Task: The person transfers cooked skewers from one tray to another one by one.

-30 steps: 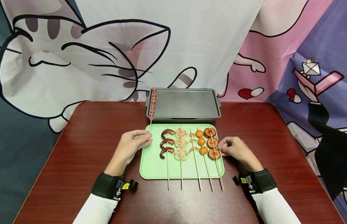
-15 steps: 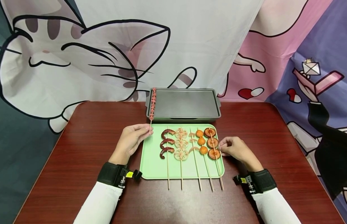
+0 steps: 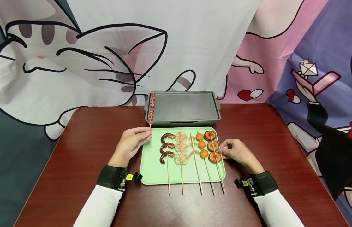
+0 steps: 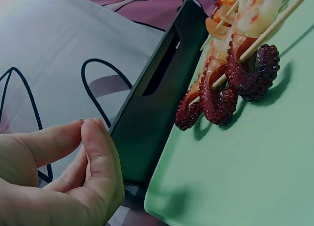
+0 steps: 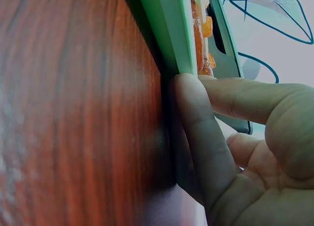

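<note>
In the head view my left hand [image 3: 128, 144] pinches the stick of a skewer of pink sausage-like pieces [image 3: 151, 108]. The pieces lie along the left side of a dark grey griddle pan [image 3: 184, 107]. In the left wrist view, the stick's small end shows between thumb and fingertips [image 4: 93, 130]. At the right rim of a light green tray [image 3: 153, 176], my right hand [image 3: 235, 151] grips the edge between thumb and fingers, as the right wrist view shows. On the tray lie skewers of octopus tentacles [image 3: 167, 147], lotus root slices [image 3: 181, 147], pale curved pieces [image 3: 194, 153], orange balls [image 3: 202, 144] and mushroom caps [image 3: 213, 145].
The griddle pan stands behind the tray, near the far edge of the brown wooden table [image 3: 102, 126]. Stick ends on the tray stick out over its front rim. A printed curtain [image 3: 107, 56] hangs right behind the table.
My left hand has moved a little forward along the stick, toward the pan, while the sausage pieces stayed by the pan's left side. My right hand keeps its hold. The head view has shifted slightly.
</note>
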Demonstrator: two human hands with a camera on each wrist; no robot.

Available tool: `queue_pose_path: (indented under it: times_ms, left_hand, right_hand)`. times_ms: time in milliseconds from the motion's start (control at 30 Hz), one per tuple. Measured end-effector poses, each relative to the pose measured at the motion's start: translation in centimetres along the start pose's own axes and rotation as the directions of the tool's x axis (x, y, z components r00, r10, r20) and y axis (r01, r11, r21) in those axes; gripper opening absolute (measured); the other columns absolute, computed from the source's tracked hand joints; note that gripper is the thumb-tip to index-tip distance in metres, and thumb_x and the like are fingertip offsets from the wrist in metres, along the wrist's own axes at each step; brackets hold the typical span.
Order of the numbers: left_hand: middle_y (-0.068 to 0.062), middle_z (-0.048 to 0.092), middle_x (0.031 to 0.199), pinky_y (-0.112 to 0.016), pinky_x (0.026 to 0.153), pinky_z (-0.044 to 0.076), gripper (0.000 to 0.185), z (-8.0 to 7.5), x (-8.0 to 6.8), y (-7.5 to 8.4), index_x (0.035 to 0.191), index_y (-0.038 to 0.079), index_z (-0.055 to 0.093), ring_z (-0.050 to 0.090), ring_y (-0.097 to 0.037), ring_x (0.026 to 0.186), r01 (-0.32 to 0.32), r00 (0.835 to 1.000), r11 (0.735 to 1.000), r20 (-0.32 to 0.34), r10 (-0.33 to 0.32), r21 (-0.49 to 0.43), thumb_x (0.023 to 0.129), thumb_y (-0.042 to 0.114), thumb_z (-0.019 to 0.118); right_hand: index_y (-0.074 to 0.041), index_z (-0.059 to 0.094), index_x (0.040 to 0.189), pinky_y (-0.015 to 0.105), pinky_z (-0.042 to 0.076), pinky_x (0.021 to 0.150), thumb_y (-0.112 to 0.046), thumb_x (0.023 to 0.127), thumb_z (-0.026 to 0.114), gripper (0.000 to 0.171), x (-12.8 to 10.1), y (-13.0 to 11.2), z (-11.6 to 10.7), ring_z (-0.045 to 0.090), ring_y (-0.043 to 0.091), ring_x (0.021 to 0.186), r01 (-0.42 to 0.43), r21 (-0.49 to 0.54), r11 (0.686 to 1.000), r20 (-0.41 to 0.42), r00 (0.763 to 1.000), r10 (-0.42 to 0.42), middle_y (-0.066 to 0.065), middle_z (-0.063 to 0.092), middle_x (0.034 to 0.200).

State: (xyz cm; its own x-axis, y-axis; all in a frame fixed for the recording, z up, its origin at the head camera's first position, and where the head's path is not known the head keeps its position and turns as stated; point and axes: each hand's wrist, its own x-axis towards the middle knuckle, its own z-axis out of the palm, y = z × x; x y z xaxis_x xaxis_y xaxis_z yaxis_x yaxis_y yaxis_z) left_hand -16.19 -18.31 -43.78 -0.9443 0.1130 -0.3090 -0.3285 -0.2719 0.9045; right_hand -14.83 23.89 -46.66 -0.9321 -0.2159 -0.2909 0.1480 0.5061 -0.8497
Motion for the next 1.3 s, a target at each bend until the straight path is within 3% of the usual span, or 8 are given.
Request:
queue_pose_path:
  times_ms: [200,433,567,867,1300]
  left_hand:
    - [-0.008,0.069,0.119,-0.018,0.086,0.058,0.050,-0.1,0.0,0.0,0.146,-0.019,0.042,0.074,-0.004,0.093,-0.010,1.000,1.000,0.014,0.009,0.021,0.100,-0.008,0.059]
    - [0.002,0.073,0.100,-0.018,0.083,0.059,0.052,-0.4,0.0,0.0,0.144,-0.022,0.040,0.075,-0.005,0.090,-0.016,1.000,1.000,0.025,0.015,0.020,0.099,-0.010,0.060]
    - [0.003,0.074,0.096,-0.018,0.081,0.059,0.051,-0.2,0.1,-0.1,0.143,-0.023,0.041,0.075,-0.005,0.087,-0.019,0.999,0.999,0.029,0.019,0.031,0.097,-0.011,0.061]
    - [0.004,0.076,0.087,-0.020,0.077,0.061,0.047,-0.1,-0.2,0.1,0.139,-0.022,0.047,0.075,-0.007,0.081,-0.010,0.999,0.987,0.033,0.004,0.163,0.097,-0.009,0.063]
    - [-0.006,0.073,0.089,-0.026,0.076,0.063,0.038,-0.1,-2.4,-0.2,0.128,-0.027,0.049,0.074,-0.009,0.076,-0.009,0.997,0.962,0.076,-0.013,0.274,0.095,-0.012,0.062]
  right_hand:
    - [0.007,0.069,0.099,0.025,0.062,0.066,-0.007,0.093,0.074,0.016,0.0,0.0,0.2,0.068,0.009,0.072,-0.006,0.006,1.000,-0.002,1.000,0.006,0.008,0.070,0.084]
    - [0.006,0.069,0.098,0.026,0.062,0.067,-0.004,0.093,0.073,0.013,0.2,0.1,0.4,0.069,0.010,0.073,0.003,0.008,1.000,-0.003,1.000,-0.003,0.008,0.070,0.084]
    - [0.006,0.069,0.097,0.026,0.062,0.067,-0.003,0.093,0.073,0.011,0.2,0.2,0.3,0.069,0.010,0.073,-0.007,0.011,1.000,-0.008,1.000,0.007,0.007,0.069,0.083]
    - [0.007,0.069,0.096,0.026,0.062,0.067,-0.003,0.093,0.072,0.010,-0.1,0.3,0.2,0.069,0.009,0.072,-0.005,0.013,1.000,-0.013,1.000,0.006,0.007,0.069,0.082]
    - [0.006,0.068,0.097,0.026,0.062,0.067,-0.007,0.094,0.073,0.014,0.0,0.1,0.0,0.069,0.011,0.073,-0.010,0.013,1.000,0.007,1.000,0.010,0.010,0.072,0.084]
